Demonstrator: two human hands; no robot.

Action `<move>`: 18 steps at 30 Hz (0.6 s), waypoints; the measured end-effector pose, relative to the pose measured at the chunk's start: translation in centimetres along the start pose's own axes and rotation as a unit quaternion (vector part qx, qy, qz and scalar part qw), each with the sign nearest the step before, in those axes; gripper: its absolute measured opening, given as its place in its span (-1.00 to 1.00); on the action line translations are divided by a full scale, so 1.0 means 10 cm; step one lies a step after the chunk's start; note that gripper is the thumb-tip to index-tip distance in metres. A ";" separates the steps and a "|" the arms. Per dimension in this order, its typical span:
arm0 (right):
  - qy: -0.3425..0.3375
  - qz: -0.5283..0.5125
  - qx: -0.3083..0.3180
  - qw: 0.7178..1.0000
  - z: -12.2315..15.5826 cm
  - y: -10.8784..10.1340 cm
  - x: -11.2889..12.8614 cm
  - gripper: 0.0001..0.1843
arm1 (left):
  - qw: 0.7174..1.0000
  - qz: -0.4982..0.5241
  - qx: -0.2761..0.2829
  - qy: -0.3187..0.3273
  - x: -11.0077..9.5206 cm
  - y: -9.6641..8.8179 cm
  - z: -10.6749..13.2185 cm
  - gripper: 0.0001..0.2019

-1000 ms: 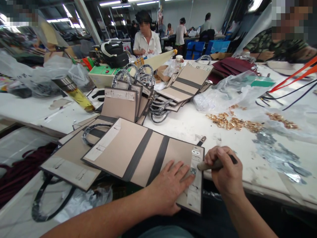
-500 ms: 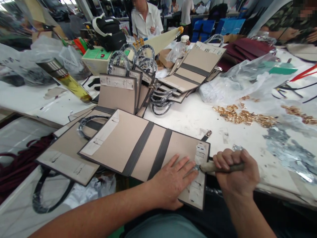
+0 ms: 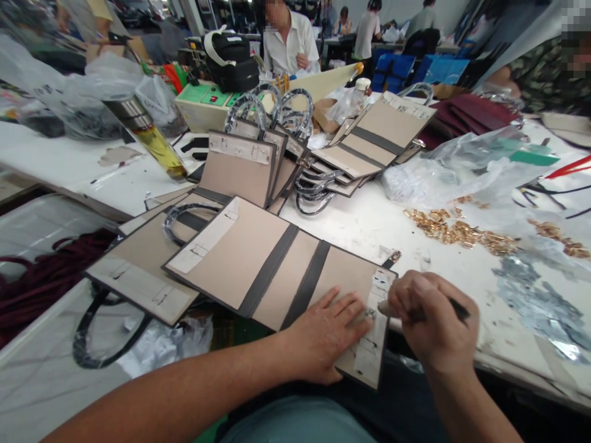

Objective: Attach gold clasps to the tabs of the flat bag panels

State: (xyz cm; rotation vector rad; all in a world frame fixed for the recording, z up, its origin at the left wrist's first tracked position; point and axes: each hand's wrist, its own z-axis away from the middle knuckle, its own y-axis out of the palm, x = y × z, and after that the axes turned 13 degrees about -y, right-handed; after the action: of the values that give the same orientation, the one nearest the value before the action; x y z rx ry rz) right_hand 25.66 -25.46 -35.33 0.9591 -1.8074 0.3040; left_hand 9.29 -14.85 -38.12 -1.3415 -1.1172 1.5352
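A flat tan bag panel (image 3: 258,258) with two dark bands lies over the table's near edge. My left hand (image 3: 325,335) presses flat on its near right part, fingers spread. My right hand (image 3: 431,323) is closed round a wooden-handled tool (image 3: 457,307); the tool's tip meets a small metal fitting (image 3: 369,314) on the panel's pale end strip. Another panel (image 3: 138,271) with a wrapped black handle lies under it to the left.
Stacks of similar panels (image 3: 369,144) and wrapped handles (image 3: 277,111) stand behind. Gold metal parts (image 3: 457,232) and silver scraps (image 3: 540,301) lie at the right. A bottle (image 3: 148,135), plastic bags, a green box (image 3: 207,104) sit at the left. Other people work beyond.
The view has shifted a little. My right hand has turned over the tool, knuckles now higher, with the tip still at the fitting. My left hand stays flat on the panel.
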 end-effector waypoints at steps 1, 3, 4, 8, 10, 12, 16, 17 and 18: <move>-0.004 0.012 0.002 1.000 0.00 -0.01 0.00 -0.53 | 1.000 0.001 -0.005 -0.004 0.00 0.01 0.01 -0.01; 0.001 0.042 0.011 0.999 0.01 -0.03 -0.03 -0.52 | 1.000 0.003 -0.014 -0.014 0.00 0.04 0.04 -0.05; 0.010 0.055 0.016 0.998 0.01 -0.03 -0.04 -0.51 | 1.000 0.005 -0.018 -0.017 0.00 0.05 0.05 -0.08; 0.021 0.030 0.028 0.999 -0.06 0.05 0.01 -0.54 | 0.999 0.007 -0.027 -0.025 -0.01 0.07 0.09 -0.15; -0.004 0.012 0.047 0.999 -0.10 0.09 0.05 -0.55 | 0.999 0.008 -0.032 -0.029 -0.01 0.07 0.10 -0.14; -0.022 0.047 0.093 0.994 -0.09 0.10 0.05 -0.53 | 0.999 0.009 -0.037 -0.030 -0.02 0.06 0.10 -0.15; 0.010 0.144 0.137 0.980 -0.05 -0.03 0.01 -0.50 | 0.999 0.008 -0.029 -0.028 -0.02 0.05 0.11 -0.19; 0.012 0.131 0.116 0.985 -0.04 -0.05 0.03 -0.50 | 0.999 0.007 -0.027 -0.027 -0.02 0.05 0.11 -0.19; 0.006 0.101 0.090 0.991 -0.04 -0.06 0.05 -0.52 | 0.999 0.006 -0.026 -0.027 -0.02 0.05 0.11 -0.18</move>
State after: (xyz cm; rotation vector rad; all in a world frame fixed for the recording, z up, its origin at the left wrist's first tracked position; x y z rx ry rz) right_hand 26.34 -25.83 -34.86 0.8959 -1.8940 0.6069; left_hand 8.17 -15.26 -38.46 -1.3512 -1.1910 1.5698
